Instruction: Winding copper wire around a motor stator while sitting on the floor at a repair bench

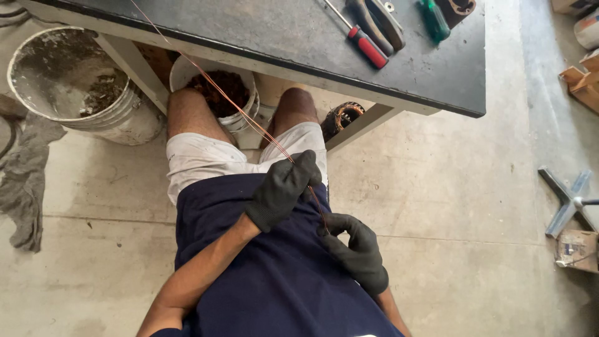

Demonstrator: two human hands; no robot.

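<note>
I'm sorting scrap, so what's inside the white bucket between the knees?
The white bucket holds reddish-brown tangled copper wire. The table edge covers its far rim, and its bottom is hidden.

This is a workshop. A rough concrete floor [449, 187] runs under a dark desk [281, 37] that carries a red-handled screwdriver [365, 43], pliers [377, 22] and a green-handled tool [433, 19]. Far left stands a dirty bucket [75, 87]; under the desk a white bucket [215, 93] holds copper scrap, with a wound motor stator [342, 117] beside it. A grey rag [28, 181] lies left, wood offcuts [583, 81] far right.
</note>
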